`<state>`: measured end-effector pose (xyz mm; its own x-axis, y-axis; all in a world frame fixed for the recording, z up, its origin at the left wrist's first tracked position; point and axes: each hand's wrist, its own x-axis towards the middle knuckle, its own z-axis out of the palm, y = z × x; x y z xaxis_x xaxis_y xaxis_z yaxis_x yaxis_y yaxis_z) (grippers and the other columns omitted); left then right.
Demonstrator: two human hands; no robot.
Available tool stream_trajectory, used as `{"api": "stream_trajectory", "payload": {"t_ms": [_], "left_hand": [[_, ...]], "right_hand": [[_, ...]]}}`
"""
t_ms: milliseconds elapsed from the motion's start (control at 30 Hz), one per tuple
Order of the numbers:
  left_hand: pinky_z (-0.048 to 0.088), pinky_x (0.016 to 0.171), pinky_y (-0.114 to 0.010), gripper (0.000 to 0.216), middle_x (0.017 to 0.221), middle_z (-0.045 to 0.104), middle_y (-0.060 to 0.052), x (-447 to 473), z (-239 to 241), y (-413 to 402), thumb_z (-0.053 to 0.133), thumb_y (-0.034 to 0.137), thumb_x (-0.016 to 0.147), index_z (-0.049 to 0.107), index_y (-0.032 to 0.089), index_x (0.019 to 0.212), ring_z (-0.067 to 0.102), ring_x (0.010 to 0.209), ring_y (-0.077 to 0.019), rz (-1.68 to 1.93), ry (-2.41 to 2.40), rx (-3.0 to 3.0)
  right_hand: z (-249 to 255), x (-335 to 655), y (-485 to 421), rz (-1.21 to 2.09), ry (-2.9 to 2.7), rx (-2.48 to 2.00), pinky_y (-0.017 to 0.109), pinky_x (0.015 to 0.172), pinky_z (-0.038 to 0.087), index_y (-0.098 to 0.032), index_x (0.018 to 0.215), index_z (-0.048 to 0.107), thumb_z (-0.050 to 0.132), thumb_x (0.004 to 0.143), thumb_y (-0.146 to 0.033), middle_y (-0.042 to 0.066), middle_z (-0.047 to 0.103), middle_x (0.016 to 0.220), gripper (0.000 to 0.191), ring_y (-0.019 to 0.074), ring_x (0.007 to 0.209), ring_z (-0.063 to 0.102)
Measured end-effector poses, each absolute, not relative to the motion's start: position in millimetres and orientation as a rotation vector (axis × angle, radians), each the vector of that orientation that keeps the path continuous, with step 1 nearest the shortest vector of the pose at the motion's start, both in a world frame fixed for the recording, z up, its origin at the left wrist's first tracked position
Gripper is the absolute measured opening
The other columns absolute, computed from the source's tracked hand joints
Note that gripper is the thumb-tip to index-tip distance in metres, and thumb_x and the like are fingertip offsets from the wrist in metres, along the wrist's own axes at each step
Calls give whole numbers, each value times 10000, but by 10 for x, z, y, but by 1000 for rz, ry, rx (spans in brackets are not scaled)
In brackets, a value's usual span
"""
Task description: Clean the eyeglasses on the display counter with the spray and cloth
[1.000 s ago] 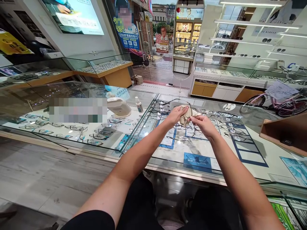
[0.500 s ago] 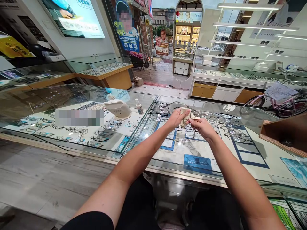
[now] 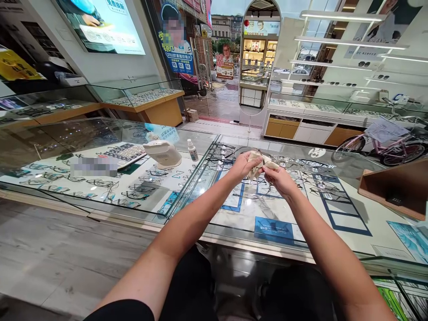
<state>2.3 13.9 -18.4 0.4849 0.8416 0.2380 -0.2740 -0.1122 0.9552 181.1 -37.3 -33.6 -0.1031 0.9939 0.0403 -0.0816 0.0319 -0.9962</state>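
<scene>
A crumpled beige cloth (image 3: 257,167) is held up over the glass counter in front of me. My left hand (image 3: 244,165) is closed on its left side, fingers folded into the fabric. From the right, my right hand (image 3: 282,179) pinches the cloth's other side with thumb and fingers. Thin curved lines show just under the cloth, but I cannot tell whether they belong to something wrapped in it or to the frames beneath. Below both hands, rows of eyeglasses (image 3: 223,154) lie inside the glass display counter (image 3: 230,227).
On the counter to the left stand a small spray bottle (image 3: 192,150), a white device (image 3: 163,154) and a keyboard-like panel (image 3: 129,152). A brown wooden tray (image 3: 377,187) sits at the right edge. Behind the counter are an oval mirror (image 3: 256,96) and a pink bicycle (image 3: 384,141).
The cloth has shifted and bunched differently between my fingers, with both hands staying closed on it. The view has turned very slightly.
</scene>
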Motion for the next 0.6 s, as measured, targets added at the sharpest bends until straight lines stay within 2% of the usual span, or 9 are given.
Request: {"api": "stream_trajectory", "payload": {"t_ms": [100,233,300,467,533,600], "left_hand": [[406,533,-257,623,641,625,13,85,-210,115,827,750,799,617,181,943,553,540,-124,1127,662,1357],[398,533,-261,613,630,631,3,94,-211,119,765,777,848,589,191,876,551,541,-125,1156,654,1314],[423,557,-259,619,692,667,-12,75,-209,136,789,763,835,609,176,910,584,582,-128,1105,579,1293],[510,662,-262,726,814,692,1,39,-206,170,961,596,720,633,163,1202,660,676,-137,958,407,1142],[500,662,-252,712,777,680,3,39,-198,169,981,556,702,649,148,1181,644,661,-126,902,389,1108],[477,651,-235,651,729,664,-1,47,-188,161,988,546,690,671,119,1066,615,645,-109,871,394,1116]], "right_hand": [[-332,1779,-384,1278,-1243,-1050,329,637,253,-213,804,789,919,723,-659,14,616,707,472,147,657,369],[-312,1768,-373,1262,-1242,-1033,333,633,284,-212,825,788,917,722,-651,37,697,806,469,143,656,385],[-299,1780,-365,1253,-1215,-1024,331,621,291,-216,828,783,927,702,-652,44,717,833,476,141,653,389],[-280,1796,-371,1259,-1171,-1007,318,598,284,-212,827,784,973,635,-654,32,694,795,517,125,636,386],[-278,1787,-379,1261,-1170,-999,314,605,290,-211,846,793,980,638,-644,25,681,779,516,122,641,395],[-275,1779,-384,1263,-1165,-993,313,607,290,-208,852,795,983,636,-641,26,685,782,519,121,643,400]]}}
